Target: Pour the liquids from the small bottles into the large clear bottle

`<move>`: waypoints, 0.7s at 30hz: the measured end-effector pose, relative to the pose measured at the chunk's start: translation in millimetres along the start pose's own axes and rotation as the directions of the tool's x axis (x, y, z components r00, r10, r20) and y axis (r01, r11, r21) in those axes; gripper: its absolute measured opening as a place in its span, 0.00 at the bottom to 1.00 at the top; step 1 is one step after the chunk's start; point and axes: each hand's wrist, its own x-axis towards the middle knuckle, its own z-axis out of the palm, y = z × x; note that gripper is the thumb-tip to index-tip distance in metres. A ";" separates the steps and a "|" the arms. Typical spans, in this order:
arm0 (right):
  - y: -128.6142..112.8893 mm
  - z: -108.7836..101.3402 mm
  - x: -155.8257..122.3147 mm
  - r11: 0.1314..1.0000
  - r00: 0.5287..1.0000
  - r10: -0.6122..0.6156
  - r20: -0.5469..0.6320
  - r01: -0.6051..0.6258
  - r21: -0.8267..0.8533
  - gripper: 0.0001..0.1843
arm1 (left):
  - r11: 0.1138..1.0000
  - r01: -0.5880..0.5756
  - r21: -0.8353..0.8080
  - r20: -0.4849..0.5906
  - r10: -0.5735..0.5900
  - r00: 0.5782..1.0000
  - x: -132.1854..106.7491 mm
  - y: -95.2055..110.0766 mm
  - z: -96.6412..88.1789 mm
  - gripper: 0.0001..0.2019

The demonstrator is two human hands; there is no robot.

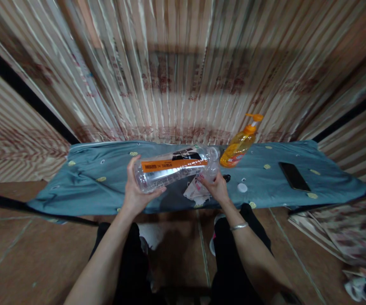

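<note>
Left of the pump bottle (237,147), my left fingers (131,169) spread wide round the base of the large bottle (173,168) and my right fingers (204,183) close on a clear container (212,169) by its neck, which I should keep steady.

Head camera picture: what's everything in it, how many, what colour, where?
Patterned cloth: 1, teal, across middle
Labelled bottle: 1, clear, tilted in left hand
Smaller plastic item: 1, clear, at right hand
Pump bottle: 1, orange, on cloth
Round cap: 1, white, on cloth
Small object: 1, black, near cap
Crumpled piece: 1, whitish, below hands
Phone: 1, black, on cloth, right
Curtains: count unclear, beige, reddish print, behind and beside
Frame bars: several, black, both sides
Tiled floor: 1, brown, below
Bag-like thing: 1, white, bottom right
Bracelet: 1, silver, right arm
Shoes: 2, whitish, partly hidden, below
Trouser legs: 2, black, bottom
Arms, hands: 2 each, bare, bottom centre
</note>
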 end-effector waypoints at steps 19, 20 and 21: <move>-1.5 1.4 -1.7 0.999 1.000 0.020 -0.003 -0.020 0.036 0.35 | 1.000 0.013 -0.008 -0.007 -0.013 1.000 -0.8 2.8 1.5 0.56; -0.9 1.9 -1.5 0.999 1.000 0.019 -0.005 -0.019 0.038 0.35 | 1.000 0.011 -0.008 -0.009 -0.011 1.000 -0.7 3.1 1.5 0.56; 0.0 2.5 -1.3 0.999 1.000 0.018 -0.006 -0.018 0.039 0.36 | 1.000 0.006 -0.010 -0.011 -0.006 1.000 -0.6 3.5 1.5 0.56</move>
